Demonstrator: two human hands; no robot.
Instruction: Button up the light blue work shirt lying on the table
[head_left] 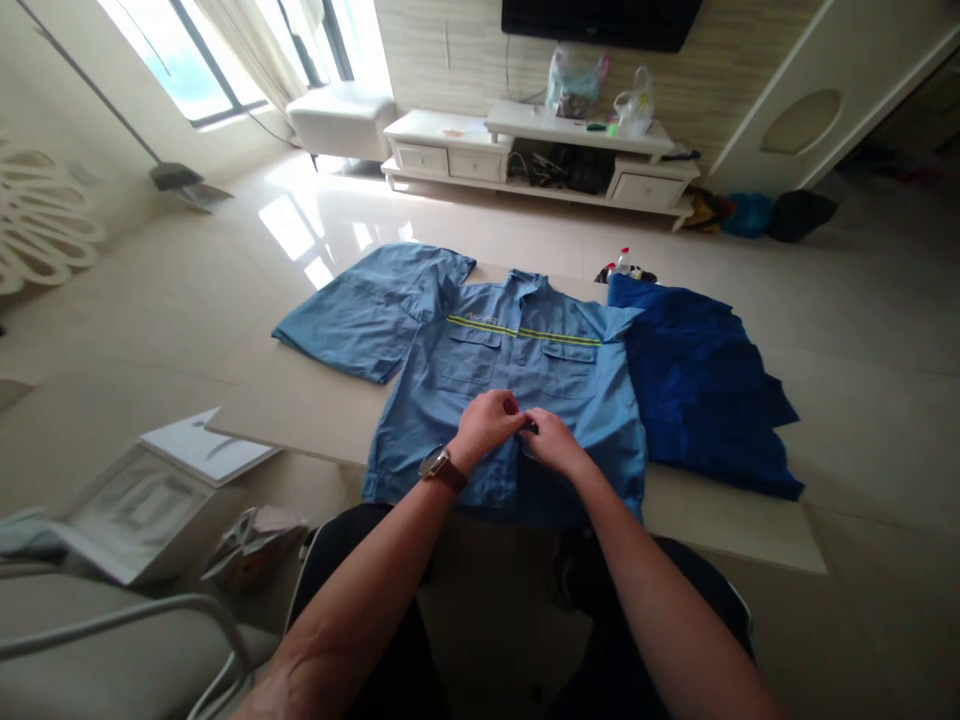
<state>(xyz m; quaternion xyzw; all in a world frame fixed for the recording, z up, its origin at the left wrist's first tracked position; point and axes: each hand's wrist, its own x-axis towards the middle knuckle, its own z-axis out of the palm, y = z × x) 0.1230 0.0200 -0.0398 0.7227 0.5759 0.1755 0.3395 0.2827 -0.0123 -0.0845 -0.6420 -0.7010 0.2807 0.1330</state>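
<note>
Left hand [486, 425] and right hand [551, 442] are pinching together on one light-blue work jacket [517, 370].
The jacket is lying spread on a pale table [720, 520], two chest pockets [474, 350] up, with one dark-blue garment [697, 390] just beside it, one bottle [621, 262] beyond, and one wristwatch [439, 466] on the left wrist.

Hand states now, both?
Left hand: closed, pinching the front edge of the light-blue fabric work jacket.
Right hand: closed, pinching the same front edge.

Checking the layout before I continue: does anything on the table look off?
The dark blue garment looks odd: its right edge lies ragged and stepped, unlike the smoothly spread light blue work shirt.
</note>
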